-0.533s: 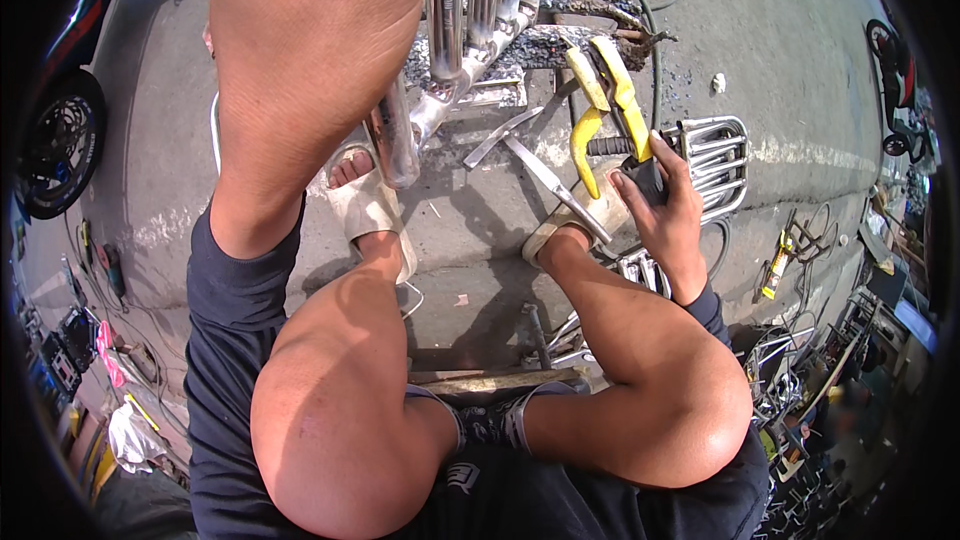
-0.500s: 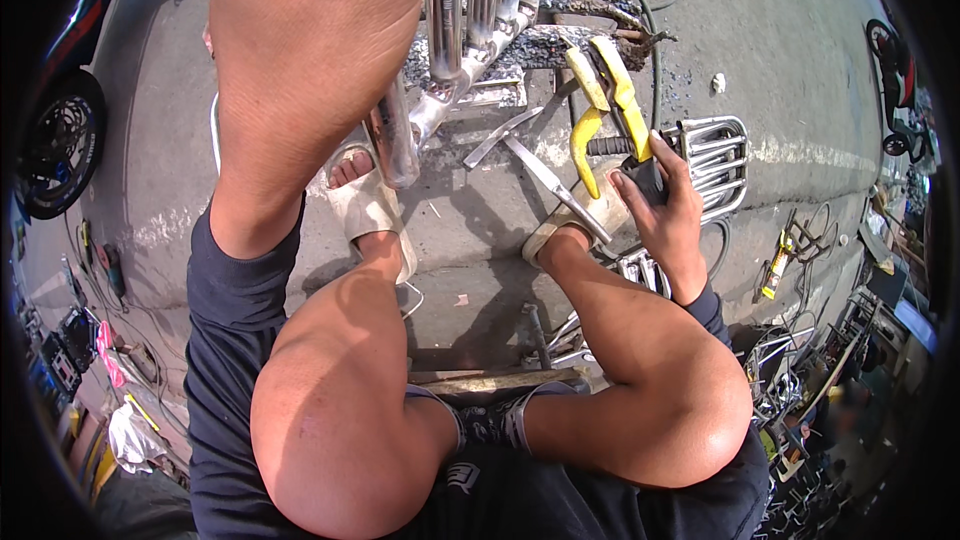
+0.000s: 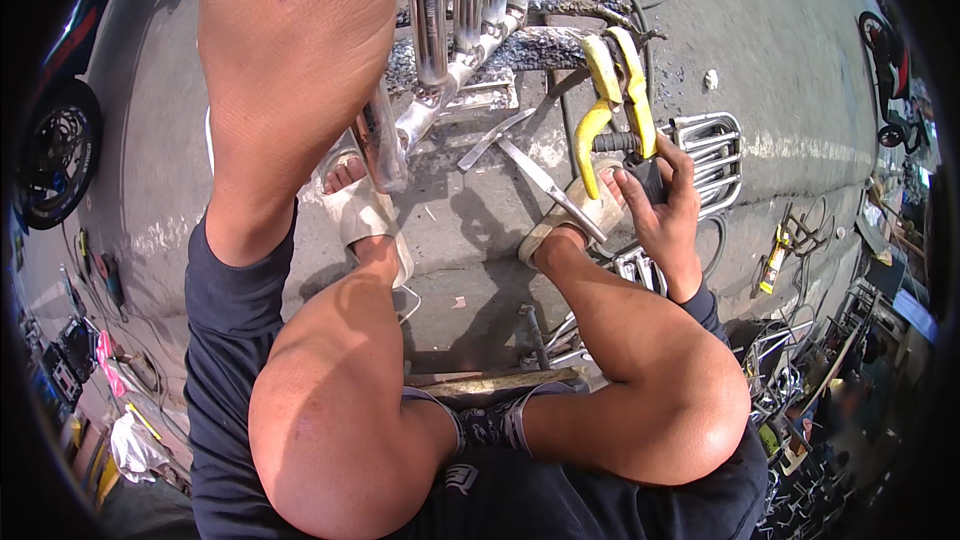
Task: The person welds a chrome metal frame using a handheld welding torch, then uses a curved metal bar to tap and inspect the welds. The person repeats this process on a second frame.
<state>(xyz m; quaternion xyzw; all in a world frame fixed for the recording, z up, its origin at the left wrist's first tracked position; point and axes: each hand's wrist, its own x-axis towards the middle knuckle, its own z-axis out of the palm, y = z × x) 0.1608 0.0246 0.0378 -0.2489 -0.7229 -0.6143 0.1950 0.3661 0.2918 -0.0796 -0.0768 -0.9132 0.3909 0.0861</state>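
My right hand (image 3: 665,210) is closed around the black grip of a yellow welding electrode holder (image 3: 637,90), whose jaws point up and away from me. My left forearm (image 3: 295,60) rises through the upper left; the hand itself lies beyond the top edge. Beside that forearm stands a frame of shiny metal tubes (image 3: 467,0), several uprights joined to a slanting tube with weld spots. A chipping hammer (image 3: 535,175) lies by my right foot, its handle across the slipper (image 3: 575,215).
A rough, spattered metal bar (image 3: 550,48) lies behind the tubes, with a cable (image 3: 640,0) near it. Right of my hand is a tubular metal rack (image 3: 712,165). A yellow tube-shaped package (image 3: 773,260) lies farther right. A motorcycle wheel (image 3: 62,153) stands at far left.
The electrode holder has moved slightly up and to the right in my right hand. The rest of the scene has shifted a little left in the picture. My left forearm stays raised.
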